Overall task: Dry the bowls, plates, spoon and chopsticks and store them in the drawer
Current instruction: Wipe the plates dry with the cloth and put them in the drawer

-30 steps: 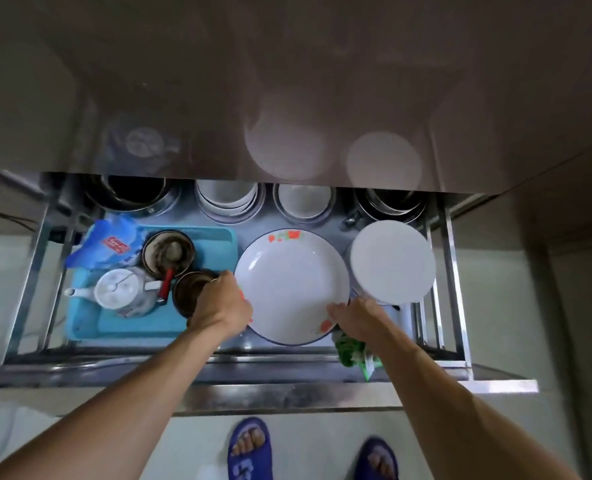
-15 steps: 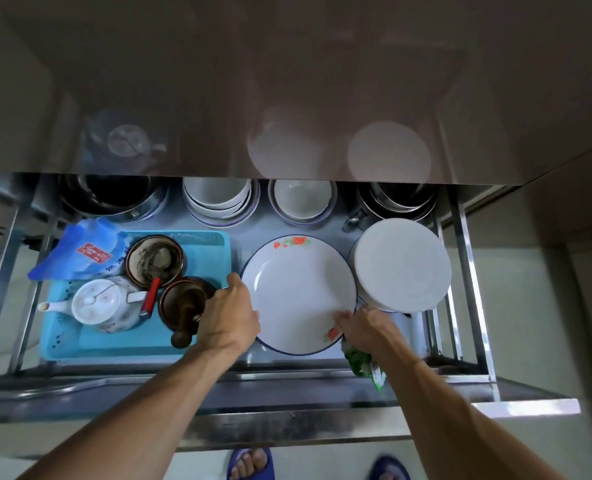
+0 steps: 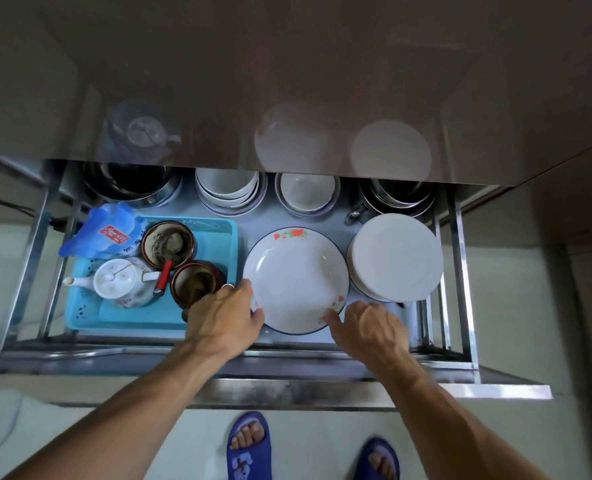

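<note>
A white plate with red flower marks [image 3: 296, 275] lies flat in the open steel drawer [image 3: 287, 393], between the blue tray and a stack of plain white plates [image 3: 396, 256]. My left hand [image 3: 225, 320] grips the flowered plate's near left rim, thumb over the edge. My right hand [image 3: 367, 329] is at the near right rim with its thumb touching the edge. Its other fingers curl down out of sight and the hand is blurred. Stacked white bowls [image 3: 230, 190] and a second bowl stack [image 3: 306, 194] sit at the drawer's back.
A blue plastic tray [image 3: 215, 230] on the left holds a white teapot [image 3: 121, 280], two brown pots [image 3: 168, 242] and a blue packet [image 3: 106, 230]. Steel pots [image 3: 132, 181] stand in the back corners. A brown cabinet front overhangs the drawer's back. My feet in blue slippers [image 3: 249, 445] are below.
The flowered plate has settled lower and flatter in the drawer. The green cloth seen under my right hand is no longer visible. My right hand has slid to the plate's near right edge.
</note>
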{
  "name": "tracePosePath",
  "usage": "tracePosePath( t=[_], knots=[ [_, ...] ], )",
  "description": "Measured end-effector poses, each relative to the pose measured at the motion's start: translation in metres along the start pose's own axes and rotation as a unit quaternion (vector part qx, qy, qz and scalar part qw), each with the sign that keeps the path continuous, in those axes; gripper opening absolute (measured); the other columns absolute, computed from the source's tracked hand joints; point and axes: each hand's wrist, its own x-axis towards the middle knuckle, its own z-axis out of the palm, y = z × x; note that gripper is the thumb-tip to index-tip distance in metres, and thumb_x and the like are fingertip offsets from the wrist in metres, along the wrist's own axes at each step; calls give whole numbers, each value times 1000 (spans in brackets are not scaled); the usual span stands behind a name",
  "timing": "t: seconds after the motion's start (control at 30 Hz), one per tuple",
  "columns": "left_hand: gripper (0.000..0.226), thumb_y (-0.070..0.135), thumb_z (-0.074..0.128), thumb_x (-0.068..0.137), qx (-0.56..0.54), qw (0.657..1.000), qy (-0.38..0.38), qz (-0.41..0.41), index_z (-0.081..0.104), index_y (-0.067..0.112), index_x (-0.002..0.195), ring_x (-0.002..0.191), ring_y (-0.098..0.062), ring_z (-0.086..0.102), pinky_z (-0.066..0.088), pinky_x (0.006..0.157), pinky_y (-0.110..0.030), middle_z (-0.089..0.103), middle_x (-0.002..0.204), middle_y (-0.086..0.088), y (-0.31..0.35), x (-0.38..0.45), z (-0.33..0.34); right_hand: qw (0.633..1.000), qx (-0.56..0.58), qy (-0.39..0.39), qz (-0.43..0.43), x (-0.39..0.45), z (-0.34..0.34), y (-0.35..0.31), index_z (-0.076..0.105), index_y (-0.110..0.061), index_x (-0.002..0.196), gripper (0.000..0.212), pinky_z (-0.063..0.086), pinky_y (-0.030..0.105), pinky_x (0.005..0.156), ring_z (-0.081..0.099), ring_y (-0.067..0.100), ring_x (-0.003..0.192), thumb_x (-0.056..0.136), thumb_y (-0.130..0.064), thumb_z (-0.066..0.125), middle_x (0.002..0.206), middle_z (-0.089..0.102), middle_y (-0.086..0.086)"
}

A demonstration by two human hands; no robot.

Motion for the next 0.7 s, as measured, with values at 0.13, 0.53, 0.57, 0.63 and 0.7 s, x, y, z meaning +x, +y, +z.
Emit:
tracePosePath(
  t=[0.13, 0.53, 0.57, 0.63, 0.7],
  knots=[
    [49, 65, 60, 85, -84, 985, -52, 141, 59, 31, 120, 101, -8, 56, 47, 82, -26, 60, 111, 10, -5, -59, -21, 988, -53, 1, -143, -60, -34, -2, 50, -25, 82, 53, 51, 34, 81, 62, 27, 93, 90, -74, 31, 110, 55, 5],
    [39, 46, 87, 68, 112, 964, -3, 242, 68, 29, 99, 91, -15, 60, 45, 81, -37, 66, 97, 7, -9, -92, -4, 933, -217, 45, -283, -85, -32, 10, 70, -22, 79, 64, 48, 35, 57, 61, 25, 71, 32, -59, 94, 97, 64, 8],
    [43, 45, 93, 57, 121, 964, 6, 238, 69, 29, 90, 83, -15, 61, 47, 74, -36, 65, 88, 7, -10, -91, -2, 936, -200, 67, -282, -83, -30, 12, 67, -22, 69, 66, 45, 33, 50, 58, 24, 61, 21, -58, 94, 85, 62, 6],
    [49, 42, 96, 50, 121, 964, 47, 233, 71, 26, 88, 81, -18, 60, 46, 71, -36, 64, 87, 4, -11, -87, 1, 944, -174, 95, -266, -80, -25, 14, 65, -22, 65, 66, 41, 32, 46, 55, 22, 56, 18, -56, 96, 76, 57, 3],
    [51, 38, 97, 51, 119, 963, 91, 225, 71, 21, 92, 82, -21, 57, 41, 69, -37, 62, 90, 1, -8, -81, -3, 945, -158, 129, -256, -80, -28, 12, 66, -21, 68, 61, 39, 32, 48, 54, 23, 58, 24, -50, 98, 77, 56, 4]
  ],
)
